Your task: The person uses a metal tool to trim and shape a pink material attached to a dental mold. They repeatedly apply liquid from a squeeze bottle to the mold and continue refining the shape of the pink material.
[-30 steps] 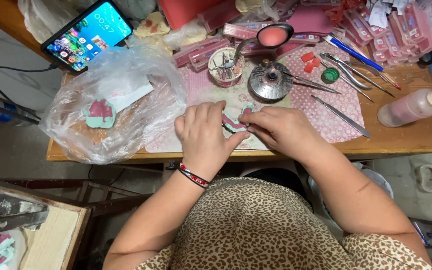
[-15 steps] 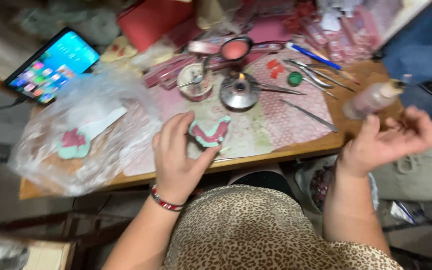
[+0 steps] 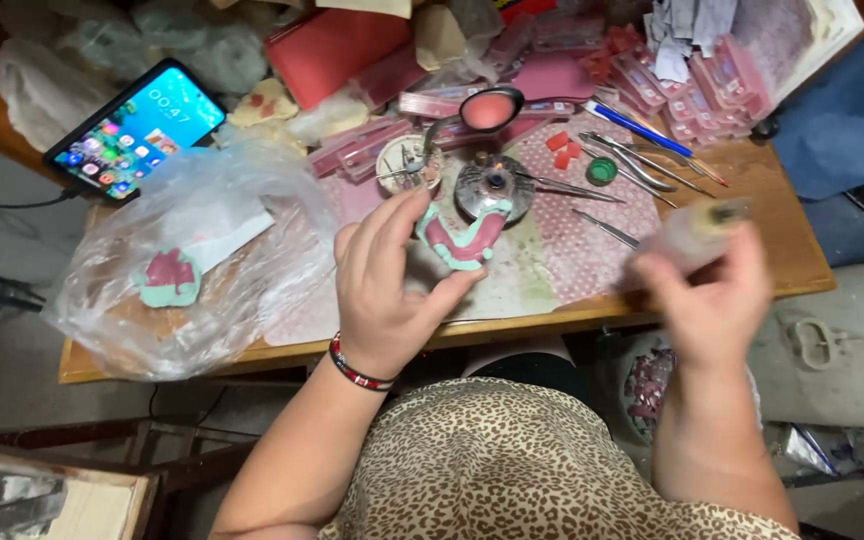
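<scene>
My left hand holds a horseshoe-shaped dental model, pale green with a pink wax rim, between thumb and fingers above the wooden table. My right hand, blurred by motion at the table's right front edge, grips a translucent squeeze bottle with a dark tip. Just behind the model stands a small round metal burner. A red-and-black bracelet circles my left wrist.
A clear plastic bag with a second green-and-pink model lies at the left. A lit phone leans behind it. Metal hand tools, a blue pen, pink boxes and a small pot crowd the back.
My right hand swung off to the right, then came back holding the squeeze bottle. My left hand kept the model and lifted it slightly; the camera view shifted.
</scene>
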